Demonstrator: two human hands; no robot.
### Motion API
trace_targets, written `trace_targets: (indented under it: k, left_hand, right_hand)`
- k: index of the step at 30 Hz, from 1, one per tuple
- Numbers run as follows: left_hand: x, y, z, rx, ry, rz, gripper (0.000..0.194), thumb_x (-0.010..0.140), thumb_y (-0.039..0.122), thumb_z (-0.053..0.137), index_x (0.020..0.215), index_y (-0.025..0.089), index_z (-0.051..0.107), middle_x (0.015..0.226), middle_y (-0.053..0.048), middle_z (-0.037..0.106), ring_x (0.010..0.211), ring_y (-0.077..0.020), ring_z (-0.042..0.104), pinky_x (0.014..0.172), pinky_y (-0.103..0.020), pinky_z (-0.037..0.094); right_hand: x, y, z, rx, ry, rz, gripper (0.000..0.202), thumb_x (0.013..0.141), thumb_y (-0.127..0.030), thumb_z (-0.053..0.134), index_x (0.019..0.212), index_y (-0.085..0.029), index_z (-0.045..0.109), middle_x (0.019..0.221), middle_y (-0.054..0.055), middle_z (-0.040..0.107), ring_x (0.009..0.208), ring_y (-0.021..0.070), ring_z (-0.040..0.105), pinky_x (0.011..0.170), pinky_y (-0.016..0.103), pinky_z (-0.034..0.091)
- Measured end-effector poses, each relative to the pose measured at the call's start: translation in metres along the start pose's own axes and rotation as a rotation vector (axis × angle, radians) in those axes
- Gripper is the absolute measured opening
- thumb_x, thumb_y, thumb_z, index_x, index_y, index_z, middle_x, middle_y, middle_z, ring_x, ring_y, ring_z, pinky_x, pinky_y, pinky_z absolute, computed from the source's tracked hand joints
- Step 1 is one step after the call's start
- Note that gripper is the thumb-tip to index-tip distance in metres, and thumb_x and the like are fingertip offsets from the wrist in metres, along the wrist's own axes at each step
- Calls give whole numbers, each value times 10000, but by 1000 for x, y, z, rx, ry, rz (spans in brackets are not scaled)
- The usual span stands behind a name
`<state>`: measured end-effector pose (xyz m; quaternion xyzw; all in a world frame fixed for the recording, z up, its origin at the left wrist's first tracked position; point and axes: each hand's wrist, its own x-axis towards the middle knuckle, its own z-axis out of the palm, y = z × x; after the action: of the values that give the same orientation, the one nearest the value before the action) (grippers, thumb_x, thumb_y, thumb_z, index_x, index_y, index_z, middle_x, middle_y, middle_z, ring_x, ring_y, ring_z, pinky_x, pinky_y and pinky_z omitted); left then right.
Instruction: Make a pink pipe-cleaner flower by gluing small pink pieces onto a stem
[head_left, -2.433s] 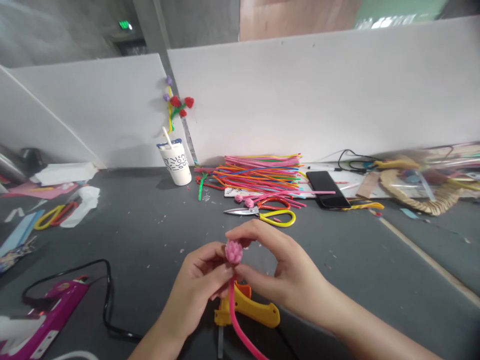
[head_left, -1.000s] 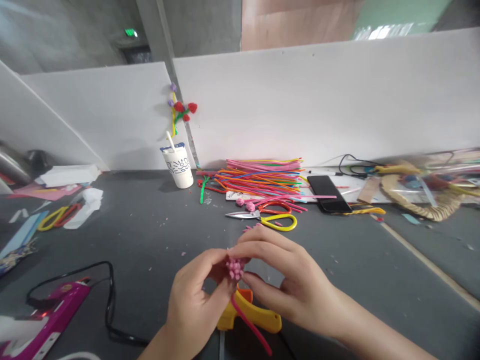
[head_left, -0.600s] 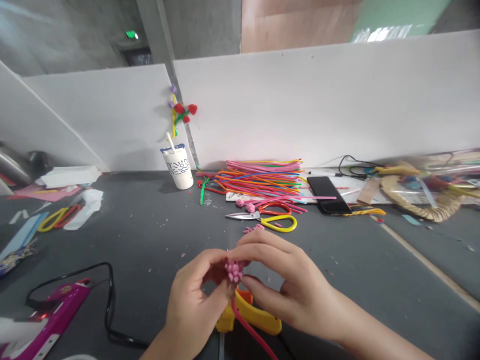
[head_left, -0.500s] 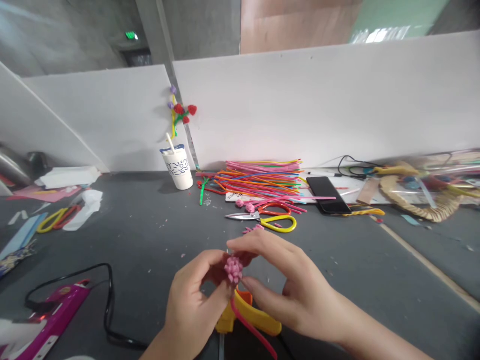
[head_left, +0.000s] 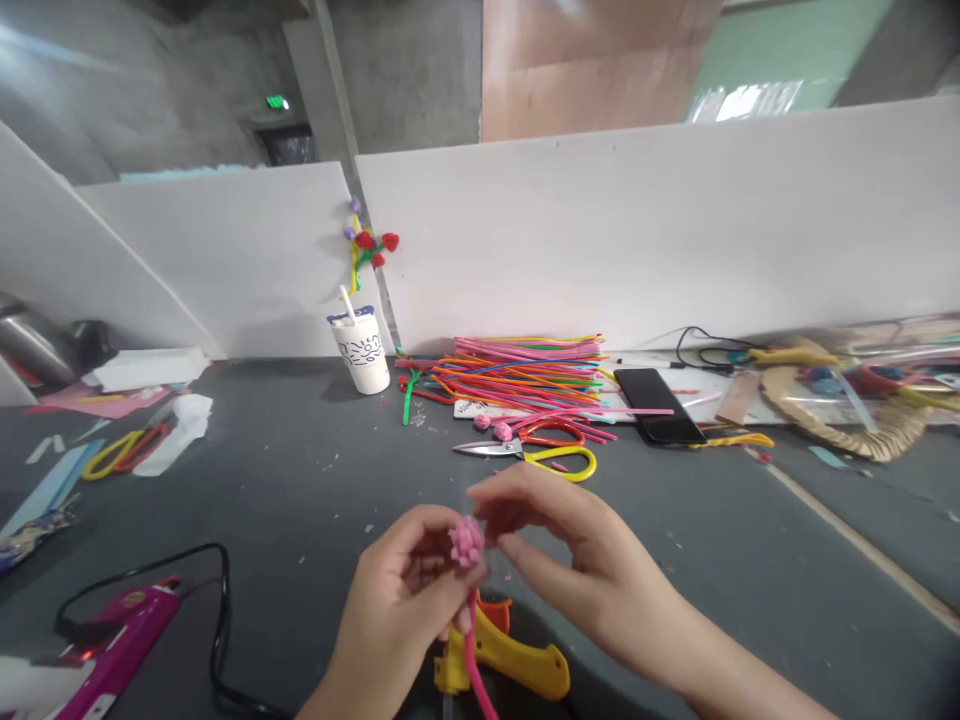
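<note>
My left hand [head_left: 409,590] pinches a pink pipe-cleaner flower [head_left: 466,542] just under its clustered head, between thumb and fingers. Its pink stem [head_left: 474,660] hangs down toward the bottom edge. Close by on the right, my right hand [head_left: 566,555] is curved with thumb and fingers apart, and nothing shows between them. Beneath the hands lies a yellow glue gun [head_left: 517,655] with an orange trigger, partly covered by the stem and left hand. Beyond the fingers rest scissors [head_left: 525,450] with red and yellow handles, beside small pink balls [head_left: 502,431].
A bundle of coloured pipe cleaners [head_left: 525,375] lies along the white partition [head_left: 637,240]. Near it are a phone [head_left: 660,405] and a patterned cup [head_left: 364,352] with a straw. At left, a black cord [head_left: 223,610] runs from a magenta power strip [head_left: 124,640].
My right hand has drawn slightly away to the right from the flower head. My left hand keeps its hold, and the stem hangs more upright. The camera view has tilted up a little.
</note>
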<state>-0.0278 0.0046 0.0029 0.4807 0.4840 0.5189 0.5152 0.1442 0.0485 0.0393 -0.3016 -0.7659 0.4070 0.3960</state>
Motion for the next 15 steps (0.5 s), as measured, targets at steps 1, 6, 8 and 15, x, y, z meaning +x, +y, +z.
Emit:
trace_targets:
  k: [1, 6, 8, 15]
  left_hand:
    - [2, 0, 0, -91, -19, -69, 141, 741, 289, 760, 782, 206, 654, 582, 32, 637, 386, -65, 518, 359, -135, 344]
    - [7, 5, -4, -364, -74, -157, 258, 681, 329, 817, 725, 163, 625, 592, 16, 647, 345, -1, 405, 339, -92, 259]
    - [8, 8, -5, -409, -95, -164, 266, 683, 322, 819, 699, 151, 617, 597, 11, 642, 349, 8, 391, 350, -90, 266]
    - [6, 13, -5, -527, -167, -207, 225, 685, 282, 823, 739, 142, 655, 651, 1, 649, 359, 15, 406, 350, -90, 246]
  right_hand:
    - [1, 1, -1, -64, 8, 80, 206, 821, -91, 498, 954, -170, 634, 871, 26, 665, 786, 144, 625, 718, 249, 489]
    - [-8, 5, -1, -507, -389, 417, 82, 774, -195, 564, 773, -193, 646, 743, 21, 677, 639, 178, 606, 554, 261, 381]
    - [-16, 9, 9, -570, -512, 397, 162, 755, -241, 612, 900, -207, 673, 904, 50, 701, 779, 230, 652, 641, 295, 429]
    - [-37, 32, 55, -868, -492, 266, 326, 681, -124, 590, 998, -165, 649, 1011, 115, 654, 848, 265, 643, 680, 330, 494]
